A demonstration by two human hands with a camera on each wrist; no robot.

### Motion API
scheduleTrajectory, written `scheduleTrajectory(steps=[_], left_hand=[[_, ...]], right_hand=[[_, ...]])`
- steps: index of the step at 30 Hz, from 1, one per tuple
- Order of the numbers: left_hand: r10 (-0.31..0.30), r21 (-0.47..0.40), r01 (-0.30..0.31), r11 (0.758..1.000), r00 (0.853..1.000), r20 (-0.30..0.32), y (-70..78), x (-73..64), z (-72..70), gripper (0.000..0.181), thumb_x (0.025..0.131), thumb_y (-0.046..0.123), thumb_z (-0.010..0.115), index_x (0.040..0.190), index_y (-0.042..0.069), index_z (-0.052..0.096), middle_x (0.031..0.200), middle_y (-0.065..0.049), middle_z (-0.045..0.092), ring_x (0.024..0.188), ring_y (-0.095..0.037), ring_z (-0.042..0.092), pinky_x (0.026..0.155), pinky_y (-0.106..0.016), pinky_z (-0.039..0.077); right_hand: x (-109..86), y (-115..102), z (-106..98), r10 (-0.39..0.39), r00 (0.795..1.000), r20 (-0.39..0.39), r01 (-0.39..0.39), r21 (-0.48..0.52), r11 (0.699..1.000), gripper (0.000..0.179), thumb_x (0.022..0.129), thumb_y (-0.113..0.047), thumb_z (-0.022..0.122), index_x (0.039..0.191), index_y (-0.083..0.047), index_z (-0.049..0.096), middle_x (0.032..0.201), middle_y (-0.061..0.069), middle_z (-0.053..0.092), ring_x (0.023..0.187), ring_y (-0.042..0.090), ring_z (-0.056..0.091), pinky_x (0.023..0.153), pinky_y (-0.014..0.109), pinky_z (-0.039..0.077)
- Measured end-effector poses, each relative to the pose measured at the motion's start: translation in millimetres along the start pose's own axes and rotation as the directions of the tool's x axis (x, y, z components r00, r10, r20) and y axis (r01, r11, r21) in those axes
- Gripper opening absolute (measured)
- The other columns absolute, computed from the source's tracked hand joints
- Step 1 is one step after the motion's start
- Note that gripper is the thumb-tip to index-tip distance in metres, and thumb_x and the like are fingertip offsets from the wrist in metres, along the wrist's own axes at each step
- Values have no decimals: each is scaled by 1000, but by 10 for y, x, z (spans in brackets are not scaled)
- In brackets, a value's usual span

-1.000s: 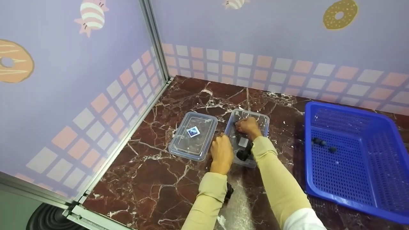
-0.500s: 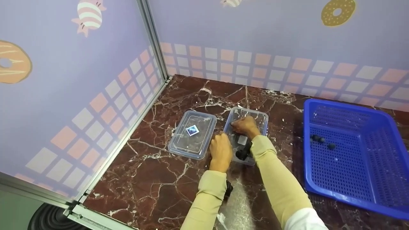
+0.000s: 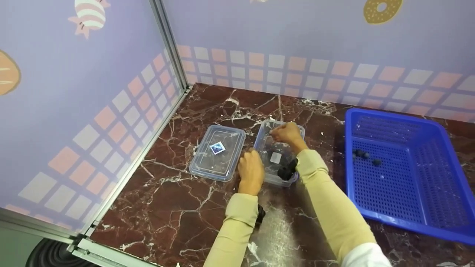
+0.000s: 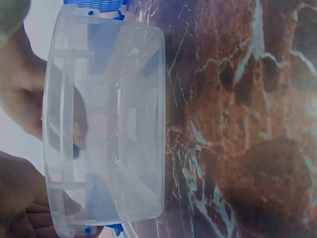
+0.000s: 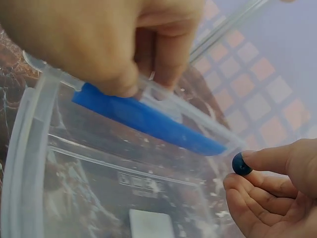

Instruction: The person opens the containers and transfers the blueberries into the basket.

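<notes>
A clear plastic container (image 3: 265,149) with blue side clips stands without its lid on the marble-patterned table. At its near left side, my left hand (image 3: 251,168) grips the rim; the right wrist view shows those fingers (image 5: 111,59) beside a blue clip (image 5: 148,124). My right hand (image 3: 288,134) is at the far part of the container. Between its thumb and fingers it pinches a blueberry (image 5: 241,164), a small dark blue ball. Through the container wall, the left wrist view shows the same blueberry (image 4: 75,151). The clear lid (image 3: 226,166) with a diamond-shaped sticker lies left of the container.
To the right stands a blue perforated basket (image 3: 393,193) with several blueberries (image 3: 365,155) by its left wall. Printed panels (image 3: 259,65) close off the table's back and left side. Small white specks lie on the table behind the container.
My right hand has risen slightly and moved a little away from me over the container, while my left hand keeps its grip on the rim. The head view has shifted a little.
</notes>
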State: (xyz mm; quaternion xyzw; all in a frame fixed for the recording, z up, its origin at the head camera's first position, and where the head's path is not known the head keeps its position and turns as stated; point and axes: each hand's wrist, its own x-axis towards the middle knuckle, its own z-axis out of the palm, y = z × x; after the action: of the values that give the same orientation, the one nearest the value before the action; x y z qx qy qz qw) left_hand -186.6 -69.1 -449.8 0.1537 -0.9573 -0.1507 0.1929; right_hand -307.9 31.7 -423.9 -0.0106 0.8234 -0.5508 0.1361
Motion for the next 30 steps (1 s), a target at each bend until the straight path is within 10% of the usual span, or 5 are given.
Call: scheduleTrajectory(steps=[15,30], left_hand=[[-8,-42,8,999,1000,13,-27,49,-36,10,86,3,61,93,-2,65,82,-19,70,74,-35,69,59,-41,55],[-17,-47,19,999,998,55,-5,6,-2,13,85,3,61,97,-3,63,85,-20,70,76,-36,70,59,-42,56]], right_hand=[[-224,-286,-380,-52,998,-32,52,-16,999,27,88,-15,68,103,7,67,76,7,70,57,4,63,57,16,54],[-487,-131,-914,-33,996,-81,31,-25,999,34,91,-18,65,118,3,62,109,18,67,72,5,64,68,19,55]])
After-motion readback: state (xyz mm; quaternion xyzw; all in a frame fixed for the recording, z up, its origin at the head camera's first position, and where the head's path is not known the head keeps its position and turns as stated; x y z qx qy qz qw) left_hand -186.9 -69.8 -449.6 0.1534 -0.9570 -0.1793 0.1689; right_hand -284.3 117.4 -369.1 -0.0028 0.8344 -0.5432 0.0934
